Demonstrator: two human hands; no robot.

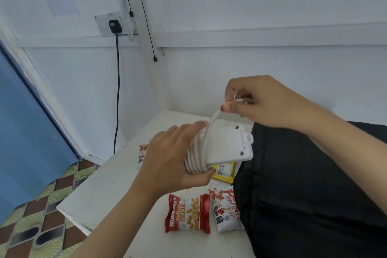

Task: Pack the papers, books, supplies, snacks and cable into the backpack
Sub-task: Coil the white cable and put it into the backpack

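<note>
Above table (109, 176), hands (167, 165) seemingly round cable (193, 158)

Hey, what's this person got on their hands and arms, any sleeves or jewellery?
The left hand and right hand are bare: no gloves, rings, watch or bracelet. Both forearms are uncovered, with no sleeve in view.
</note>
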